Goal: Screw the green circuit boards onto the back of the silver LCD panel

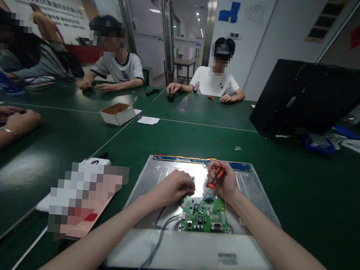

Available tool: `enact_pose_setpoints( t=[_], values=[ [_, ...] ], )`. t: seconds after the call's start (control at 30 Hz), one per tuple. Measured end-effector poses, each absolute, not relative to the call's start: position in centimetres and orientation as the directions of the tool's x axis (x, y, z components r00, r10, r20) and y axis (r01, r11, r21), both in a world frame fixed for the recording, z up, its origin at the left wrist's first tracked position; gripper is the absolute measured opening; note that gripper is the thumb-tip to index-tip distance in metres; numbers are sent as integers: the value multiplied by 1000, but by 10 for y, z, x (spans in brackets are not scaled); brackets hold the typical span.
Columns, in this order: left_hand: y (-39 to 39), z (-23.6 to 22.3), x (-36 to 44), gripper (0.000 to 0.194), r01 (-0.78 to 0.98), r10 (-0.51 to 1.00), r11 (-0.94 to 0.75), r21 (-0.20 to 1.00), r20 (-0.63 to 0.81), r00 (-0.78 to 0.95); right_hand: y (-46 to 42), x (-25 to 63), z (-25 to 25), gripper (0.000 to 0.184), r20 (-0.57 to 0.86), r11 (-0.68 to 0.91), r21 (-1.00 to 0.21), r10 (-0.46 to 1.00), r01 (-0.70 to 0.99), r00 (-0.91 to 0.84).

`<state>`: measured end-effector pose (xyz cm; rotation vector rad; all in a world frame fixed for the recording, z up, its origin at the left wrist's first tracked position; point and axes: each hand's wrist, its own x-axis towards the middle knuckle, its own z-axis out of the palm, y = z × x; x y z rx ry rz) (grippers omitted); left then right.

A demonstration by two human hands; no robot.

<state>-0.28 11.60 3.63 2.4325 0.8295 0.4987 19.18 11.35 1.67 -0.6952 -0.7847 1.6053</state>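
A screwdriver (216,177) with an orange and black handle is gripped in my right hand (225,182). Its thin shaft slants down and left over a green circuit board (206,216); I cannot tell if the tip touches. That board lies on the back of a silver metal display panel (145,241). My left hand (178,187) is closed at the board's upper left edge, fingers curled down, and whatever they hold is hidden. Grey cables (162,238) run from the board's left side toward me. A blue circuit strip (196,162) lines the panel's far edge.
On the left lie a pink booklet (98,207) and a white device (102,162). A small open box (119,113) and paper (148,120) are farther off. A black monitor (309,100) stands at right, near blue-handled tools (319,143). Several people sit around the green table (198,141).
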Motion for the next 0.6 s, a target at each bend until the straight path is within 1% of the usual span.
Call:
enact_pose_setpoints(
  t=[0.13, 0.23, 0.3, 0.37, 0.6],
  values=[
    [106, 42, -15, 9, 464, 716, -581, 668, 149, 682, 114, 191, 16, 35, -25, -113, -800, 987, -589, -156],
    [99, 40, -19, 8, 458, 758, -461, 760, 68, 649, 114, 192, 16, 35, -25, -113, -803, 988, -586, -155],
    [96, 37, -19, 8, 461, 767, -407, 789, 20, 642, 113, 192, 16, 34, -29, -116, -805, 987, -582, -156],
    [95, 34, -19, 10, 460, 764, -402, 792, 13, 645, 113, 192, 15, 34, -35, -119, -807, 987, -578, -154],
    [94, 35, -22, 12, 432, 737, -486, 760, 90, 670, 113, 193, 16, 34, -45, -121, -812, 988, -571, -146]
  ],
)
